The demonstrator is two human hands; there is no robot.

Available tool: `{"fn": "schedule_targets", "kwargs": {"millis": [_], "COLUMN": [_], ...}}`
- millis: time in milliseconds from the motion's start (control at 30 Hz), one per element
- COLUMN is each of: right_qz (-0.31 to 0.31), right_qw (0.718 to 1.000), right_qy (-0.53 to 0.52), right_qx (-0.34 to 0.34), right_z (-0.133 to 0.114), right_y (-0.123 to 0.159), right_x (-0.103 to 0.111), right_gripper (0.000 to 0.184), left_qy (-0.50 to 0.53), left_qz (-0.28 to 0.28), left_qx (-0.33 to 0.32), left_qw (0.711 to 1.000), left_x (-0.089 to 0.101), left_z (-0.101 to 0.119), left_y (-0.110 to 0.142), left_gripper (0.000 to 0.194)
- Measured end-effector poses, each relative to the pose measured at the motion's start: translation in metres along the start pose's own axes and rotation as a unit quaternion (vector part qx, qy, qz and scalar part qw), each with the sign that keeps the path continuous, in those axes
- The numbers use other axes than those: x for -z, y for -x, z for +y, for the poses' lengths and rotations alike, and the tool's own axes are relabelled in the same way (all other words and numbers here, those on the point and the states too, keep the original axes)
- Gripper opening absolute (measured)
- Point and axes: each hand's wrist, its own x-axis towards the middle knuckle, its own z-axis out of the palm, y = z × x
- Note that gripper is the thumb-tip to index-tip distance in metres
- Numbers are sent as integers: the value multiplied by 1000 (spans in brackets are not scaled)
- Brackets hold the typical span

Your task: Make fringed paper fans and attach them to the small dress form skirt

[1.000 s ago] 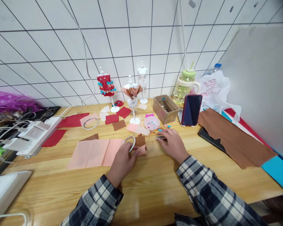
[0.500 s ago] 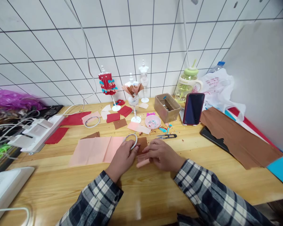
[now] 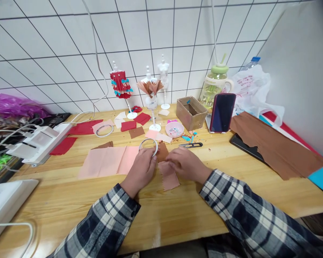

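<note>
My left hand [image 3: 143, 167] is closed around the lower side of a thin white tape roll [image 3: 147, 139], which stands up from the fingers. My right hand [image 3: 189, 163] pinches the upper edge of a small pinkish-brown crepe paper piece [image 3: 170, 177] with zigzag-cut edges. Just behind that piece lies a brown paper piece [image 3: 163, 152], partly covered by my fingers. A large light pink paper sheet [image 3: 104, 161] is spread beside my left hand. Thread snips [image 3: 192, 145] lie just beyond my right hand.
Three small mannequins stand at the wall, including one in a red dress [image 3: 119, 84] and one with a brown pleated collar [image 3: 150, 87]. Behind the snips are a pink bead dish [image 3: 174, 134], cardboard box [image 3: 190, 118] and phone [image 3: 222, 113]. A power strip [image 3: 47, 147] lies left.
The small pinkish-brown piece, folded over under my right fingers before, now lies unfolded with its zigzag edge showing. My left hand keeps the tape roll. The view has tilted down slightly.
</note>
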Motion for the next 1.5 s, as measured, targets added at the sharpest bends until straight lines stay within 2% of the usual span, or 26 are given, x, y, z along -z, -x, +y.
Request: {"fn": "schedule_targets", "kwargs": {"millis": [67, 167, 300, 467, 633, 733, 967, 1167, 1333, 1367, 1467, 1500], "right_qz": [88, 204, 248, 212, 217, 205, 213, 194, 196, 203, 197, 189], "right_qw": [995, 972, 957, 968, 964, 967, 965, 964, 960, 956, 954, 958], "right_qy": [-21, -75, -98, -112, -141, -142, -137, -159, -166, -175, -187, -180], "right_qx": [-35, -88, -112, -68, -63, -59, -64, -92, -114, -121, -124, -122], "right_z": [-6, -24, -42, -37, -30, -31, -31, -29, -27, -26, -26, -25], "right_y": [-4, -13, -17, -9, -3, -3, -3, -3, -2, -2, -2, -2], "right_x": [0, -2, -9, -11, -10, -9, -7, -7, -10, -10, -10, -9], "right_gripper": [17, 26, 28, 24, 36, 33, 26, 23, 22, 24, 50, 50], "left_qy": [45, 72, 51, 44, 24, -1, -41, -83, -88, -88, -82, -79], "left_qz": [-5, -13, 17, 18, -21, -27, -36, -51, -61, -62, -63, -61], "left_qx": [-7, -16, -8, -25, -51, -62, -68, -78, -55, -49, -36, -32], "left_qw": [999, 997, 999, 999, 998, 998, 996, 992, 993, 993, 994, 994], "left_x": [2, -1, -5, 0, 2, 2, 3, 3, 3, 3, 3, 3], "left_z": [6, 15, 21, 21, 23, 23, 21, 21, 23, 23, 25, 25], "left_y": [2, 5, 8, 8, 8, 8, 8, 7, 7, 7, 8, 8], "left_gripper": [30, 30, 28, 28, 25, 26, 27, 26, 27, 28, 30, 30]}}
